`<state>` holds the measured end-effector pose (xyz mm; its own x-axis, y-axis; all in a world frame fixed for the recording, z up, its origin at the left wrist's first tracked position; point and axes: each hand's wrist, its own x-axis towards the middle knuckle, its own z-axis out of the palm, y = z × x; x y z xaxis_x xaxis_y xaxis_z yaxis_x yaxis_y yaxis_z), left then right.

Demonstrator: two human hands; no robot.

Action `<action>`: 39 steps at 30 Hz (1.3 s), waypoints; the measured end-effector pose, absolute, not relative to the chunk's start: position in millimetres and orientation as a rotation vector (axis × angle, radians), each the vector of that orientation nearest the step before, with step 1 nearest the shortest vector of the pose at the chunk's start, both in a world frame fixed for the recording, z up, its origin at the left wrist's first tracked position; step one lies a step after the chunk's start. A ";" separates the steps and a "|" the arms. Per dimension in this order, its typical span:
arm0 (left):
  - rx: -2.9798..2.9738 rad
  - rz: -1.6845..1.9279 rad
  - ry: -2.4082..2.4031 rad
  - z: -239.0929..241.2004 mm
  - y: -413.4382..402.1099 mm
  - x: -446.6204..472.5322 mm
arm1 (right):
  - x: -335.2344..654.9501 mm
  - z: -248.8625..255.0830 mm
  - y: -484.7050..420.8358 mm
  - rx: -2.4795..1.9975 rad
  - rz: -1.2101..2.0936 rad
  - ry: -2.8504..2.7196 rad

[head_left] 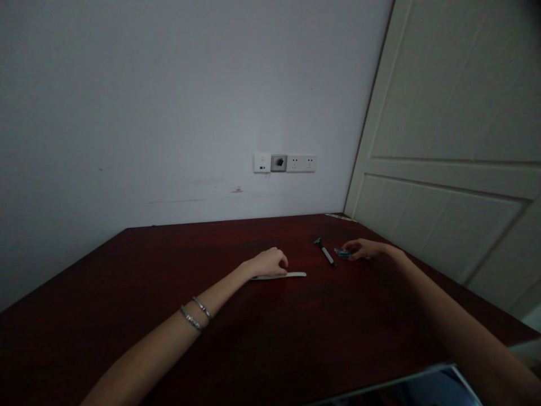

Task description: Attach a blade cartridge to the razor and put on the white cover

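My left hand (269, 262), wearing bracelets at the wrist, is closed with curled fingers on a slim white stick-like thing (296, 274) lying on the table. Part of the stick is hidden beneath the hand, so its kind is unclear. Over to the right, my right hand (364, 248) pinches a small clear plastic case (342, 254) with dark teal contents, low at the tabletop. Between the two hands lies a razor (327, 254) with a grey and black handle, its head pointing toward the wall. Neither hand touches the razor.
The dark red wooden table (203, 242) meets a pale wall with a row of sockets (285, 163). A white panelled door (443, 180) stands at the right. A thin strip (340, 217) lies in the far corner. A glossy dark panel (422, 389) sits at the near edge.
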<state>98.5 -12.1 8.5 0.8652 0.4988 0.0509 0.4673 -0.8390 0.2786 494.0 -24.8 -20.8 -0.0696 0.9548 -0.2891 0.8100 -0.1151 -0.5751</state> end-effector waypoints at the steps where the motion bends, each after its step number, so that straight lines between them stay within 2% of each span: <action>1: 2.800 0.158 0.753 8.3 -14.8 100.5 | 493.4 -21.2 -25.0 -1.977 0.935 -1.922; 8: 2.981 0.027 0.918 4.6 -38.3 108.7 | 481.1 -12.7 -36.2 -2.053 0.711 -1.881; 16: 3.195 0.081 0.905 -7.5 -47.5 109.6 | 443.0 1.3 -51.5 -1.892 0.196 -1.943; 25: 3.560 0.379 0.558 -8.9 -47.6 111.2 | 326.9 15.9 -103.3 -1.642 0.177 -2.078; 31: 3.689 0.447 0.411 -6.2 -48.5 116.2 | 276.8 7.6 -130.8 -1.855 0.000 -2.110; 39: 3.669 0.466 0.271 -3.0 -46.1 124.1 | 263.0 -3.8 -131.6 -2.064 -0.217 -2.086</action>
<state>124.1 -46.1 -3.0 0.9611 0.0657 0.2684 0.2006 -0.8337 -0.5144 263.0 -131.6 -3.8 -0.0061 0.9702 0.2423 0.9993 0.0150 -0.0348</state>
